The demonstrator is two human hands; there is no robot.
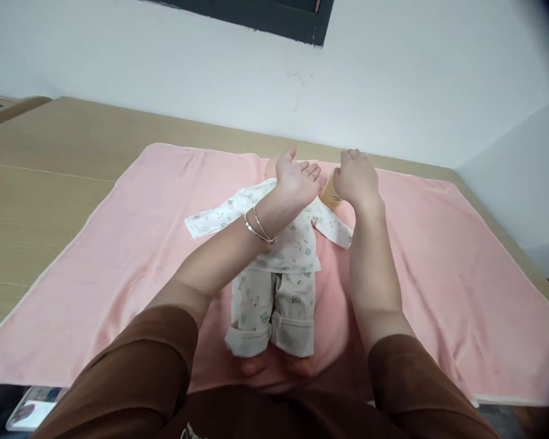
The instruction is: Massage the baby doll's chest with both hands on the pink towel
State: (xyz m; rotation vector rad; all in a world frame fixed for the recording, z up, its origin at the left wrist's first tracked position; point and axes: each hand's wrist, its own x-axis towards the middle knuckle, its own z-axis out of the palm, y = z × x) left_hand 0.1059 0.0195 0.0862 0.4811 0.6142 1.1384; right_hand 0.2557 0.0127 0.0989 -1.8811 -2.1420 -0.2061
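Observation:
My left hand [301, 182] is palm up with its fingers spread, holding nothing, above the chest of a baby doll in a printed white top [286, 253]. My right hand [359, 180] is closed around a yellow bottle with small print [332, 194], beside the left fingertips. Its fingers hide much of the bottle. The doll lies on its back with both sleeves spread out. It wears matching printed trousers [295, 299] with rolled cuffs, and its feet [252, 366] show below them. Most of the doll's head is hidden behind my left hand.
A pink blanket [150, 244] with a pale edge lies under the doll on a wooden table [41, 183]. Behind the table stands a white wall [187, 73] with a dark frame [297, 24]. A phone-like flat object [34, 414] shows at the lower left.

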